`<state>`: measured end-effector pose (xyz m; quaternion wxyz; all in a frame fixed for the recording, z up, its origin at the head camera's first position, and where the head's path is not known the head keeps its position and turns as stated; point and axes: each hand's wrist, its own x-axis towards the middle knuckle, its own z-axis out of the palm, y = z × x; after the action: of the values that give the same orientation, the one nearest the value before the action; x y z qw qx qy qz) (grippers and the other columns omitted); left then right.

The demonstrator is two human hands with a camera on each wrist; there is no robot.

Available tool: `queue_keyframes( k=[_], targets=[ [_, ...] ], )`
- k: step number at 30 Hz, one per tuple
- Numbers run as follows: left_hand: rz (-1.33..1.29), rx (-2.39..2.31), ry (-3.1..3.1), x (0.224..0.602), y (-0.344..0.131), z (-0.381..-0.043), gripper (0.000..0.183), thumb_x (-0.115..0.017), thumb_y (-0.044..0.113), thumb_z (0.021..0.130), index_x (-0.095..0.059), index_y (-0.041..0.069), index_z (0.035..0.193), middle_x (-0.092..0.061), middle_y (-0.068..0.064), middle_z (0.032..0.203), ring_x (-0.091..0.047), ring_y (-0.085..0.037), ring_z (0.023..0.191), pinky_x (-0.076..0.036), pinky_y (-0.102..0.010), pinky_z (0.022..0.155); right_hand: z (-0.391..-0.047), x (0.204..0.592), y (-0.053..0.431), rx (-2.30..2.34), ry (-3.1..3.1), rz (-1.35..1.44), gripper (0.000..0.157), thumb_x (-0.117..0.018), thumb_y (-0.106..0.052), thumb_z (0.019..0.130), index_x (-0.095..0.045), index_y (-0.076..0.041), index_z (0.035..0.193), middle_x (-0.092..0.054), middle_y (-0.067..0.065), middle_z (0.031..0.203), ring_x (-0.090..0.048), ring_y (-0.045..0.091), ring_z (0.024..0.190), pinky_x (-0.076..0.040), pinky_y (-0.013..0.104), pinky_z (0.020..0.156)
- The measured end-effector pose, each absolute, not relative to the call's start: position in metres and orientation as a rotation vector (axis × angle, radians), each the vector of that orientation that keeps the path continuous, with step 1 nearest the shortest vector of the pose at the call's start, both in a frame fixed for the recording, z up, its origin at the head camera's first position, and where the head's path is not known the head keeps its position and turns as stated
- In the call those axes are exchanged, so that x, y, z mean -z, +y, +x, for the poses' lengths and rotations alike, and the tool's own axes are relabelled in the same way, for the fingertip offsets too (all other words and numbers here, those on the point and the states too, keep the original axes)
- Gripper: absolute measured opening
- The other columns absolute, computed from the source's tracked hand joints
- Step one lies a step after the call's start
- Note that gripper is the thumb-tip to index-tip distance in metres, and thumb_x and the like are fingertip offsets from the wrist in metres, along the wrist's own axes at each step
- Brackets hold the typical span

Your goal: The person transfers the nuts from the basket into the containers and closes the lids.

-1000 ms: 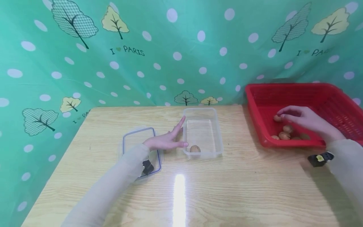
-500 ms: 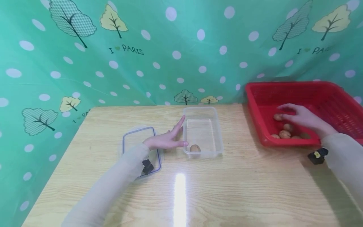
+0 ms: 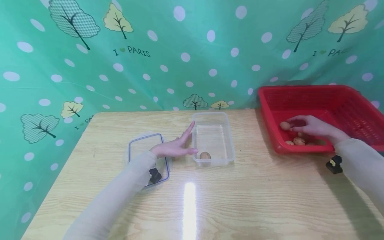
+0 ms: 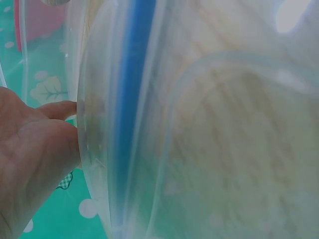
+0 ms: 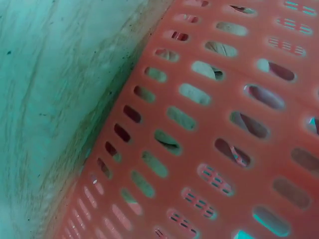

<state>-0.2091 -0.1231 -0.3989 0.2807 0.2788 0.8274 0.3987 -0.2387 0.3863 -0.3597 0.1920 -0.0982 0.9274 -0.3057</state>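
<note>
My right hand is inside the red basket, pinching a walnut between thumb and fingers. Several more walnuts lie below it near the basket's front wall. With fingers spread, my left hand touches the left side of a clear plastic container. One walnut sits in that container's front left corner. In the right wrist view the slotted basket wall hides the hand. The left wrist view shows part of my left hand behind a clear lid.
A clear lid with a blue seal lies on the wooden table, under my left wrist. A green patterned cloth hangs behind the table. The basket stands at the back right.
My right hand has shifted left within the basket, carrying the pinched walnut toward the left wall. My left hand stays at the container.
</note>
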Motion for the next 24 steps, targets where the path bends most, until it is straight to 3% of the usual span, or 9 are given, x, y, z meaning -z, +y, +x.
queue_keyframes(
  k=[7, 18, 24],
  targets=[
    [0.748, -1.072, 2.216, 0.398, -0.123, -0.209, 0.103, -0.058, 0.048, 0.094, 0.029, 0.032, 0.147, 0.023, 0.003, 0.156, -0.004, -0.025, 0.144, 0.009, -0.052, 0.113, -0.238, 0.36, 0.383, 0.838, 2.583, -0.368, 0.066, -0.079, -0.017, 0.079, -0.049, 0.001, 0.135, -0.056, 0.02, 0.124, -0.053, 0.035, 0.108, -0.053, 0.033, 0.076],
    [0.743, -1.071, 2.215, 0.399, -0.123, -0.21, 0.101, -0.057, 0.044, 0.096, 0.03, 0.034, 0.146, 0.024, 0.003, 0.156, -0.005, -0.026, 0.144, 0.009, -0.053, 0.113, -0.239, 0.362, 0.375, 0.802, 2.566, -0.49, 0.049, -0.075, -0.014, 0.083, -0.058, 0.0, 0.127, -0.061, 0.012, 0.115, -0.054, 0.025, 0.095, -0.051, 0.029, 0.071],
    [0.75, -1.082, 2.207, 0.398, -0.123, -0.209, 0.1, -0.056, 0.04, 0.097, 0.03, 0.032, 0.147, 0.022, 0.0, 0.157, -0.007, -0.027, 0.144, 0.009, -0.054, 0.112, -0.24, 0.364, 0.376, 0.812, 2.567, -0.406, 0.052, -0.076, -0.019, 0.082, -0.059, -0.002, 0.128, -0.062, 0.013, 0.113, -0.056, 0.024, 0.088, -0.051, 0.031, 0.065]
  ],
)
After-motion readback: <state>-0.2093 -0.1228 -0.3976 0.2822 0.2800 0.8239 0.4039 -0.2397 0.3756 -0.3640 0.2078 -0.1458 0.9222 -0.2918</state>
